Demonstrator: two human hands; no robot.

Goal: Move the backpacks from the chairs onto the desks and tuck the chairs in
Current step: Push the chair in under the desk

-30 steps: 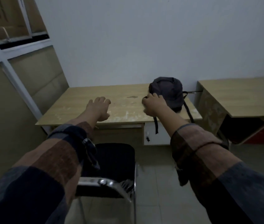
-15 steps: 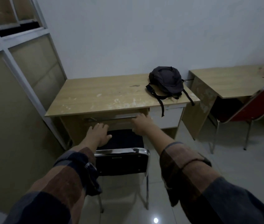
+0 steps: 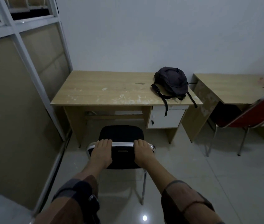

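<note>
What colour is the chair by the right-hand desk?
Red, with a chrome frame: the chair shows in the head view, the only one.

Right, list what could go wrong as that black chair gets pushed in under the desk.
1. The backpack sits near the desk's right front corner with straps hanging over the edge; a bump from the black chair could jolt it off.
2. Left hand and right hand wrap the chrome backrest top; pushed too far, fingers could get pinched against the desk edge.
3. The chair may snag the white drawer unit.
</note>
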